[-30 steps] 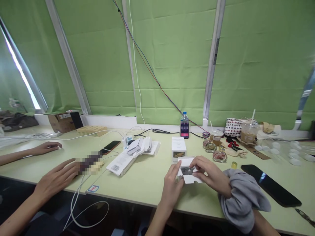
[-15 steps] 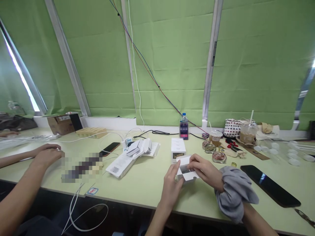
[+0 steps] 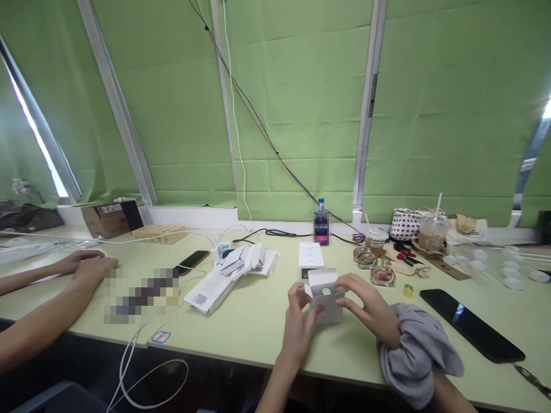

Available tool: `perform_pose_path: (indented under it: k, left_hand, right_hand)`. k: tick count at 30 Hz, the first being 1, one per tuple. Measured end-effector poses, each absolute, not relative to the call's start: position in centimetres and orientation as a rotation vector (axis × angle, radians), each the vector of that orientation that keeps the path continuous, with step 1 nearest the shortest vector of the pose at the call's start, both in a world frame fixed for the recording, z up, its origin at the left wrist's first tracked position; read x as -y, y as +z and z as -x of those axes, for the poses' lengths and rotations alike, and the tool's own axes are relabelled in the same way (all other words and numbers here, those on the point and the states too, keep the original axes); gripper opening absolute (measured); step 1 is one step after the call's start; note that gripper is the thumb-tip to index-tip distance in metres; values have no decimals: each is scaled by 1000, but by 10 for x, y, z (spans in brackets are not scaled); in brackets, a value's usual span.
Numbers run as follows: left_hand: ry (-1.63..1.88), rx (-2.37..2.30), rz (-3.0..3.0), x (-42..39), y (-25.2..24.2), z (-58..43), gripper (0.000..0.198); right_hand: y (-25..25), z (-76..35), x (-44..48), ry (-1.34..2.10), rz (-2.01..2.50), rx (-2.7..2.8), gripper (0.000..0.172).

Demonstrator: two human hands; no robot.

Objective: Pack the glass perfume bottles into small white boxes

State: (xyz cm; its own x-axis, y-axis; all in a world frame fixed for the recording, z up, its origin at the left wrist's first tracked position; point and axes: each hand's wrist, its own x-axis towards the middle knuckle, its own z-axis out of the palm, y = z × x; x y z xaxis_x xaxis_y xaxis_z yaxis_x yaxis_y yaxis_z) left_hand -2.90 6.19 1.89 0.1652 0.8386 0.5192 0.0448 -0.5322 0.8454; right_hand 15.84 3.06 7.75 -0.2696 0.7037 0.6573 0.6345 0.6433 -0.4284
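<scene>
A small white box (image 3: 325, 301) stands upright on the pale green table (image 3: 258, 315), its top flap raised, and a pale round top shows in its mouth. My left hand (image 3: 299, 324) grips the box's left side with the fingers curled round it. My right hand (image 3: 370, 307) holds the box's right side, fingertips at the rim, with a grey sleeve bunched at the wrist. A second, similar white box (image 3: 310, 259) stands just behind.
Another person's two hands (image 3: 88, 267) rest on the table at the left near white cables. Folded leaflets (image 3: 232, 269), a phone (image 3: 192, 259), a water bottle (image 3: 321, 222), small jars (image 3: 382, 274), drink cups (image 3: 431, 229) and a black phone (image 3: 471, 324) lie around.
The box has been turned from lying tilted to standing upright with its flap up. The other person's nearer hand drew back to the left beside their other hand.
</scene>
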Motion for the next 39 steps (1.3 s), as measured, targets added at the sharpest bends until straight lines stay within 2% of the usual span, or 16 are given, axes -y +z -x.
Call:
perform_pose_path:
  k: [6,11,16,18,20,25,29,39]
  left_hand:
    - [1526,-801,-2002,-68,2,33,35]
    - [1400,-896,-2175,-65,15,35,25]
    - [1382,-941,-2172,-62,23,36,26]
    - [1373,-943,-2160,-64,22,36,26]
    - [1365,-944,-2157,-66,22,36,26]
    - [1373,-964,-2184,-68,20,36,27]
    - [1409,-998,-2201,-68,20,35,29]
    - [1376,-958,-2175,-66,20,35,38]
  right_hand:
    - [65,-150,-42,7,1144,1743,9]
    - [64,-146,-42,-11,1154,1753,17]
    - [61,-151,-44,-71,1200,1736,16]
    - [59,-155,-46,-91,1287,1635,23]
    - [57,-158,-49,3,1354,1544,35]
    - [56,-160,-49,337,1217,1473,34]
    - [62,-158,-45,244,1233,1551,30]
    - [66,-155,-43,98,1239,1651,37]
